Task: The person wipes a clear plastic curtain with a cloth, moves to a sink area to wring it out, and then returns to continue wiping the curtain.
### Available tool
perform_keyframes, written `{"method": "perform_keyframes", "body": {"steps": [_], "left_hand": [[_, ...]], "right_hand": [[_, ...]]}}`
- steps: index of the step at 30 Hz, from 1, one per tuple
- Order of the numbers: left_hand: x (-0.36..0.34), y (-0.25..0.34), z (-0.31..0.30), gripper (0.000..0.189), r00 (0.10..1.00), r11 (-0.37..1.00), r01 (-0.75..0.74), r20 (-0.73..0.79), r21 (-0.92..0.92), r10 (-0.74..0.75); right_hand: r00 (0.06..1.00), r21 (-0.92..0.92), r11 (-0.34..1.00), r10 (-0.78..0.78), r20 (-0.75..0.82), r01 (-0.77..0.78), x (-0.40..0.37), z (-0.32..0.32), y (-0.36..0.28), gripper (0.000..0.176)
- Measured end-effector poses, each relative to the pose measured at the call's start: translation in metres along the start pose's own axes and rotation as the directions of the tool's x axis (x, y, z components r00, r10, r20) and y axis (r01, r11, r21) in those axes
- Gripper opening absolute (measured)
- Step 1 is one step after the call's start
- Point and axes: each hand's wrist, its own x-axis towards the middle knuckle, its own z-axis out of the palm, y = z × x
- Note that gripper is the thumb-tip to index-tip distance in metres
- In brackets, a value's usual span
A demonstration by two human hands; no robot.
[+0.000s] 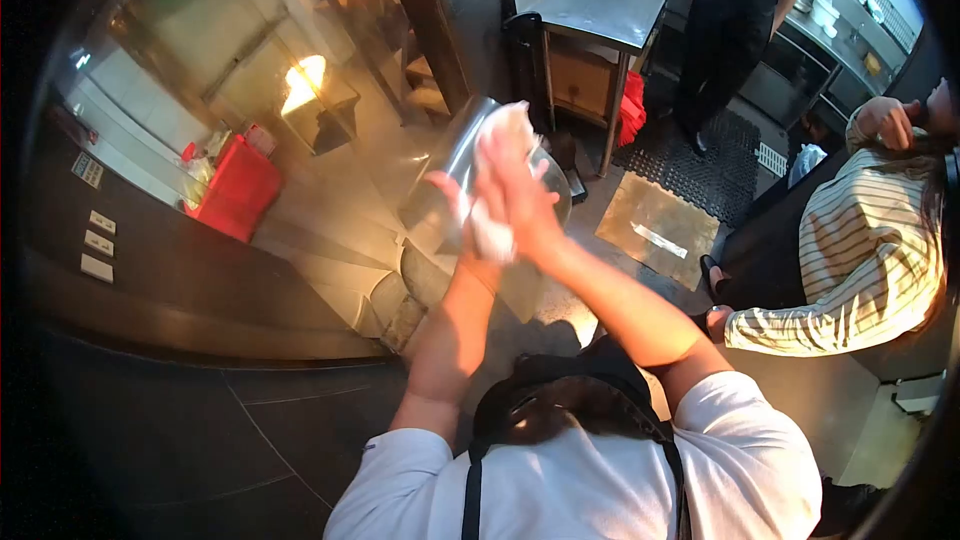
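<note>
My left hand (463, 202) and my right hand (522, 195) are pressed together at chest height, arms stretched out ahead of me. Between them is a bunched white cloth (493, 238), showing below the palms and again near the fingertips. The left thumb sticks out to the side, while most of the left hand is hidden behind the right and the cloth. Just beyond the fingers stands a shiny rounded vessel (462, 138), partly covered by my hands.
A steel table (600, 0) stands ahead, with a red cloth (631, 108) hanging under it. A person in a striped shirt (860, 250) is close on my right; another in a black apron (735, 20) stands farther off. A red bin (237, 190) shows through the glass at left.
</note>
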Motion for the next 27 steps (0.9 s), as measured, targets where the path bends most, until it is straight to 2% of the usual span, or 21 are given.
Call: {"method": "perform_keyframes", "body": {"steps": [1, 2, 3, 6, 8, 10, 11, 12, 14, 16, 17, 18, 19, 21, 22, 24, 25, 26, 27], "left_hand": [[-0.004, 0.018, -0.015, 0.115, 0.969, 0.907, 0.047, -0.240, 0.419, 0.061], [-0.001, 0.013, -0.006, 0.115, 0.944, 0.865, -0.060, -0.252, 0.498, 0.211], [-0.003, 0.010, 0.004, 0.113, 0.946, 0.891, -0.061, -0.259, 0.450, 0.196], [0.002, -0.008, 0.040, 0.115, 0.945, 0.914, -0.008, -0.295, 0.407, 0.140], [-0.001, -0.022, 0.046, 0.116, 0.939, 0.893, 0.014, -0.313, 0.449, 0.143], [0.003, -0.026, 0.043, 0.116, 0.938, 0.839, 0.012, -0.296, 0.544, 0.178], [0.007, -0.023, 0.039, 0.119, 0.916, 0.777, -0.004, -0.309, 0.629, 0.255], [0.009, -0.015, 0.027, 0.119, 0.920, 0.783, 0.001, -0.307, 0.622, 0.243], [0.010, -0.016, 0.030, 0.118, 0.949, 0.790, 0.045, -0.273, 0.611, 0.157], [0.008, -0.035, 0.051, 0.117, 0.958, 0.850, 0.044, -0.262, 0.526, 0.113], [0.007, -0.046, 0.055, 0.117, 0.961, 0.878, 0.045, -0.260, 0.476, 0.092], [0.010, -0.049, 0.052, 0.118, 0.962, 0.866, 0.011, -0.241, 0.500, 0.127], [0.014, -0.052, 0.048, 0.119, 0.963, 0.852, -0.027, -0.215, 0.522, 0.163], [0.025, -0.051, 0.043, 0.122, 0.938, 0.780, -0.099, -0.205, 0.618, 0.281], [0.030, -0.033, 0.027, 0.115, 0.920, 0.704, -0.118, -0.189, 0.700, 0.343], [0.032, -0.014, 0.025, 0.112, 0.953, 0.809, -0.099, -0.178, 0.580, 0.245], [0.032, -0.017, 0.030, 0.111, 0.963, 0.780, -0.039, -0.184, 0.625, 0.195], [0.030, -0.023, 0.035, 0.112, 0.953, 0.803, -0.015, -0.234, 0.595, 0.191], [0.031, -0.029, 0.038, 0.113, 0.944, 0.824, 0.004, -0.274, 0.566, 0.183]], "right_hand": [[0.996, -0.008, 0.999, -0.049, 0.076, 0.050, -0.019, -0.003, -0.023, 0.053], [0.983, -0.012, 0.995, -0.096, 0.158, 0.099, -0.035, -0.009, -0.048, 0.054], [0.946, -0.043, 0.999, -0.017, 0.324, 0.033, -0.045, -0.023, -0.062, 0.054], [0.991, -0.357, 0.926, -0.093, 0.095, 0.121, -0.028, -0.020, -0.002, 0.054], [0.984, -0.434, 0.886, 0.176, -0.005, -0.161, 0.012, -0.034, 0.004, 0.055], [0.950, -0.667, 0.744, 0.175, 0.260, 0.045, 0.018, -0.038, -0.019, 0.058], [0.985, -0.474, 0.877, 0.005, 0.175, 0.079, -0.006, -0.020, -0.011, 0.061], [0.983, -0.271, 0.945, -0.164, 0.083, 0.181, -0.029, -0.003, -0.003, 0.063], [0.986, -0.172, 0.982, 0.101, 0.135, -0.077, -0.027, -0.032, -0.055, 0.061], [0.996, -0.249, 0.968, -0.025, -0.087, 0.002, -0.012, -0.027, -0.015, 0.058], [0.995, -0.346, 0.938, -0.032, -0.099, -0.004, 0.005, -0.034, 0.005, 0.057], [0.947, -0.091, 0.943, 0.315, -0.061, -0.319, 0.025, -0.044, 0.017, 0.055], [0.861, 0.053, 0.860, 0.506, 0.055, -0.508, 0.040, -0.059, -0.008, 0.054], [0.959, 0.044, 0.958, 0.284, 0.007, -0.284, 0.028, -0.047, -0.022, 0.053], [0.978, 0.194, 0.959, 0.211, 0.004, -0.207, -0.004, -0.025, -0.012, 0.056], [0.983, -0.014, 0.991, 0.132, 0.127, -0.131, -0.008, -0.040, -0.038, 0.058], [0.975, -0.141, 0.970, 0.210, 0.066, -0.200, -0.002, -0.046, -0.036, 0.057], [0.983, -0.182, 0.966, 0.179, -0.034, -0.182, -0.005, -0.037, 0.005, 0.059], [0.925, -0.097, 0.922, 0.379, 0.014, -0.376, 0.021, -0.049, 0.020, 0.060]]}}
